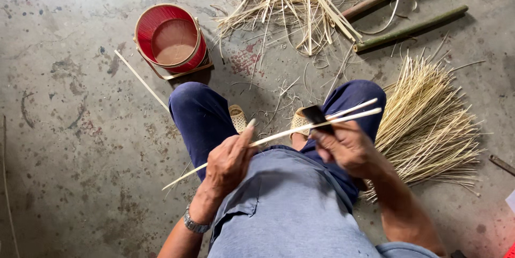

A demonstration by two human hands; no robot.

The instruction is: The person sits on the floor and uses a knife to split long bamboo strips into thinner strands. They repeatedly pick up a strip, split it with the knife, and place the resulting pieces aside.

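A long pale bamboo strip (279, 136) runs slantwise across my lap, from lower left to upper right. My left hand (229, 162) pinches it near its middle, thumb up. My right hand (346, 148) grips a dark knife (316, 116) whose blade lies against the strip, which splits into two thin ends past the blade. I sit with my knees in blue trousers (201, 118) spread and pale sandals on my feet.
A red round bamboo container (170, 40) stands on the concrete floor ahead left, a loose strip (140, 79) beside it. Shavings and splints (292, 5) lie ahead, two bamboo poles (410, 28) upper right, and a fan of thin sticks (429, 124) at my right.
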